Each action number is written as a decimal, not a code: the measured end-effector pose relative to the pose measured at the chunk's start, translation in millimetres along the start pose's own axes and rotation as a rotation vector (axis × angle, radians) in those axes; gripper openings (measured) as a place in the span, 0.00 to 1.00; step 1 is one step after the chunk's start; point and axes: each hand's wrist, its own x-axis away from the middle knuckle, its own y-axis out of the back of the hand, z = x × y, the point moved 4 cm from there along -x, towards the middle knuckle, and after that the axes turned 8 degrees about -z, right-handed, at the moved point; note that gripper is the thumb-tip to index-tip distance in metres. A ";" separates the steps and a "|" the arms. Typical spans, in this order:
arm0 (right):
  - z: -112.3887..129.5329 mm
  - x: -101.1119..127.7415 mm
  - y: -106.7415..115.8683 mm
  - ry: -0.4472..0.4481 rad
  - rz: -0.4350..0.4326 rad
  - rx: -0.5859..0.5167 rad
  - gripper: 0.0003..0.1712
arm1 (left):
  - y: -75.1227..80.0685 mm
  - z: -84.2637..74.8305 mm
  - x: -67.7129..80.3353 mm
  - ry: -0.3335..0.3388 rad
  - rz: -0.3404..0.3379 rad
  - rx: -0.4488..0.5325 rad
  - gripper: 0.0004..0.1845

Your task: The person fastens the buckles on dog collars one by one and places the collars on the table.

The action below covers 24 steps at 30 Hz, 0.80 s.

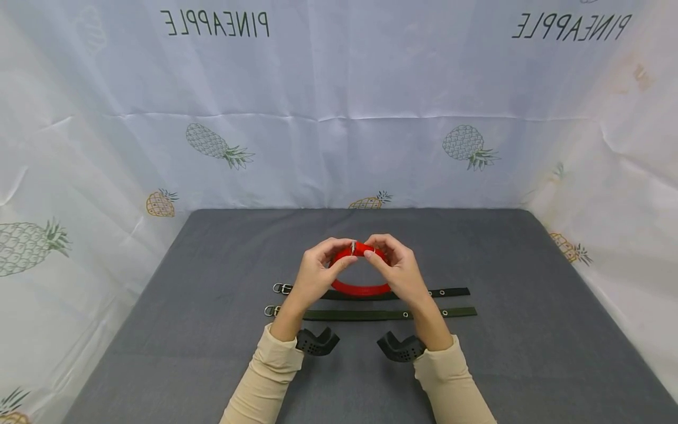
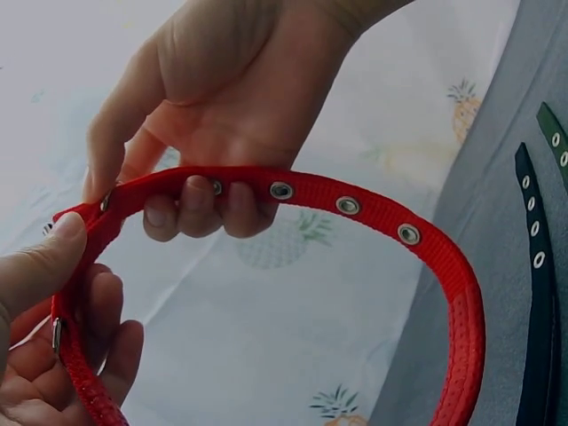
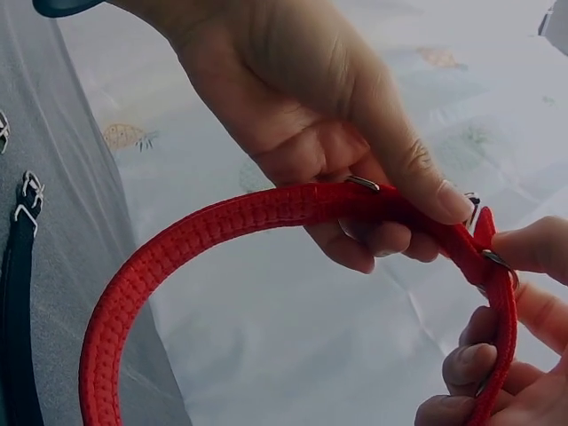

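Observation:
A red collar (image 1: 361, 290) with metal eyelets is held up in a loop over the table, its strap end threaded at a metal buckle (image 1: 353, 248). My left hand (image 1: 316, 268) pinches it beside the buckle; in the right wrist view the left thumb (image 3: 435, 191) presses on the strap. My right hand (image 1: 398, 268) pinches the collar just across from it, and in the left wrist view its other fingers (image 2: 197, 209) curl under the eyelet part. Whether the buckle pin sits in an eyelet cannot be seen.
Behind the forearms, a black collar (image 1: 454, 292) and a dark green collar (image 1: 344, 315) lie straight and parallel on the grey table (image 1: 175, 330), buckles to the left. Black wrist mounts (image 1: 318, 343) sit at both wrists. A pineapple-print curtain (image 1: 339, 153) surrounds the table.

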 end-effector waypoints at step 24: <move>-2.5 1.4 -3.1 0.003 0.060 0.032 0.11 | -3.4 2.8 0.5 0.065 0.030 -0.059 0.16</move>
